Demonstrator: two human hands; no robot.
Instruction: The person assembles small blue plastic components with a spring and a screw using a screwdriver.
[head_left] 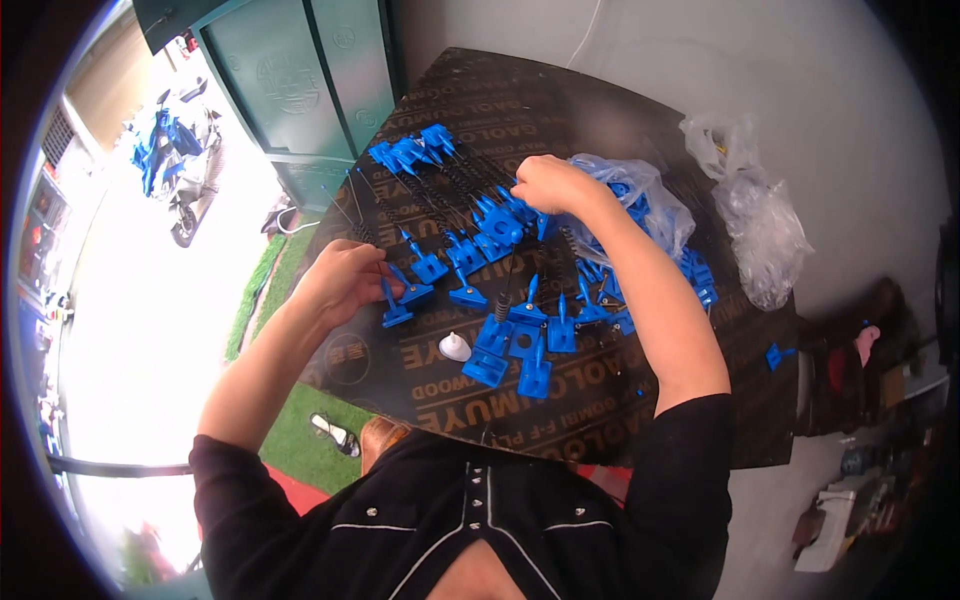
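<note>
My left hand (pixel 345 278) is at the left side of the dark table, fingers curled around the near end of a blue plastic part (pixel 410 292) with a pointed tip. A similar blue clip (pixel 397 315) lies just below its fingertips. My right hand (pixel 555 187) is closed in a pinch over the middle of the pile, beside a cluster of blue parts (pixel 500 222); what it pinches is hidden. Thin rods with black coil springs (pixel 420 197) run from the blue parts there toward the far blue pieces (pixel 410 150).
A clear plastic bag (pixel 660 195) with blue parts lies beside my right forearm. Crumpled clear bags (pixel 765 240) are at the table's right edge. Several blue parts (pixel 490 350) and a white nozzle-like cap (pixel 455 346) lie nearer me on the table (pixel 430 385). A green door (pixel 300 80) stands beyond.
</note>
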